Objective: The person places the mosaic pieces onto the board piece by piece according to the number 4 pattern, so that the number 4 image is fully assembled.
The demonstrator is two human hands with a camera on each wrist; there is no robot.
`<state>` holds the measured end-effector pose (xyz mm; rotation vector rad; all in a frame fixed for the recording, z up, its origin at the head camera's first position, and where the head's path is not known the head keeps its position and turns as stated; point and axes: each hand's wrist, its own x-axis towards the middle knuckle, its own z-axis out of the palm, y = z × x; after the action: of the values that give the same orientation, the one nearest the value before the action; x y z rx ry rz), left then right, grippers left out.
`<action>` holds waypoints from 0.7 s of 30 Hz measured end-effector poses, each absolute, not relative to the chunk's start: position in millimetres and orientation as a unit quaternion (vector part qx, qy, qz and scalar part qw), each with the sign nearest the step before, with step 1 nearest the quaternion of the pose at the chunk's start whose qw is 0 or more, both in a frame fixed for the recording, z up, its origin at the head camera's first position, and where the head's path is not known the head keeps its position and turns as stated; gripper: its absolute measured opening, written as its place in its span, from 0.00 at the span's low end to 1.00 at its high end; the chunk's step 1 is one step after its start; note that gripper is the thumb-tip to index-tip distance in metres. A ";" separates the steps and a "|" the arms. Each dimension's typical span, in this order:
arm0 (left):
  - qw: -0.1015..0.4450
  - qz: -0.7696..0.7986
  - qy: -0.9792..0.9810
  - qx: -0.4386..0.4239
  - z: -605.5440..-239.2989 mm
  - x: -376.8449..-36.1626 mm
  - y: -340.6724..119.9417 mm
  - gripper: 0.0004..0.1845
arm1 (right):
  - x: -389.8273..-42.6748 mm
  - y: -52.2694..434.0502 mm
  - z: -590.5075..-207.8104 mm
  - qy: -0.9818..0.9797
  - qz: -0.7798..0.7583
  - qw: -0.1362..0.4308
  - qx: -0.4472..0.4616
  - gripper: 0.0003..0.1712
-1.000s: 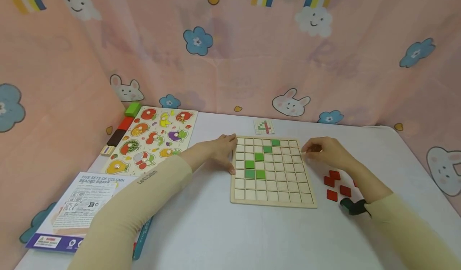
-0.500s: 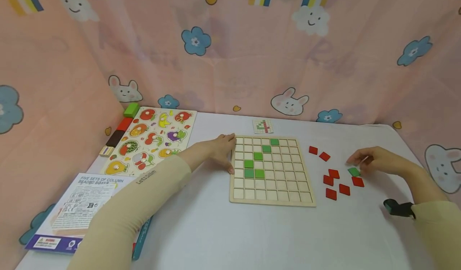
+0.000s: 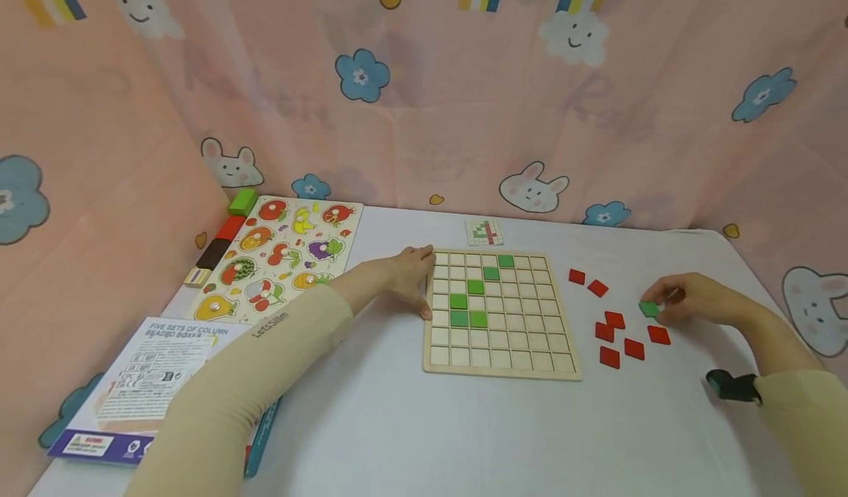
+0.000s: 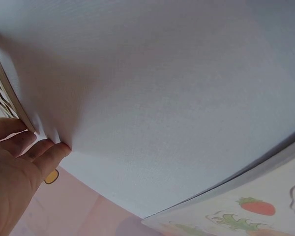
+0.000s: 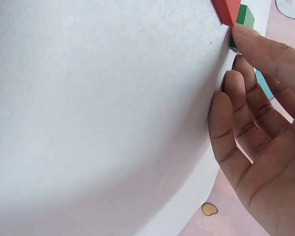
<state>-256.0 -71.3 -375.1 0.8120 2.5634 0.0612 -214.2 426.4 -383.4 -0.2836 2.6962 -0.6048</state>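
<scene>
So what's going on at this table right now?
A person is filling a wooden grid board with coloured tiles. The left hand rests against the board's left edge, while the right hand pinches a green tile among loose red tiles to the right of the board. Five green tiles already sit in the grid.

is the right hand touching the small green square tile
Touching: the head view shows the right hand pinching the small green square tile at its fingertips, beside the red tiles.
</scene>
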 end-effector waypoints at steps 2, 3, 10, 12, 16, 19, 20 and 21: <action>0.224 0.025 0.929 0.295 -374.7 -255.5 -71.7 0.65 | -216.4 424.2 -382.9 0.956 -0.213 0.175 -0.098 0.19; 0.224 0.027 0.928 0.295 -374.4 -255.3 -71.9 0.65 | -217.4 422.9 -382.3 0.957 -0.213 0.174 -0.096 0.18; 0.226 0.030 0.929 0.292 -373.2 -254.9 -72.1 0.64 | -218.9 400.0 -373.5 0.956 -0.227 0.162 -0.089 0.13; 0.225 0.028 0.929 0.293 -372.6 -254.8 -72.1 0.64 | -218.8 384.5 -371.1 0.955 -0.240 0.152 -0.089 0.13; 0.226 0.027 0.928 0.294 -372.2 -254.7 -72.3 0.64 | -218.5 342.7 -368.6 0.951 -0.260 0.132 -0.106 0.13; 0.227 0.029 0.928 0.293 -372.8 -254.4 -72.2 0.64 | -215.9 308.6 -370.0 0.943 -0.278 0.121 -0.138 0.12; 0.226 0.030 0.928 0.293 -372.9 -254.2 -72.1 0.64 | -214.7 297.6 -371.1 0.938 -0.287 0.121 -0.150 0.12; 0.226 0.030 0.929 0.293 -373.1 -254.0 -72.0 0.64 | -213.6 287.0 -372.5 0.934 -0.293 0.121 -0.163 0.11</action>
<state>-254.0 -72.0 -373.1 0.8074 2.5604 0.0837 -213.6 287.0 -372.5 -0.4755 2.7282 -0.8570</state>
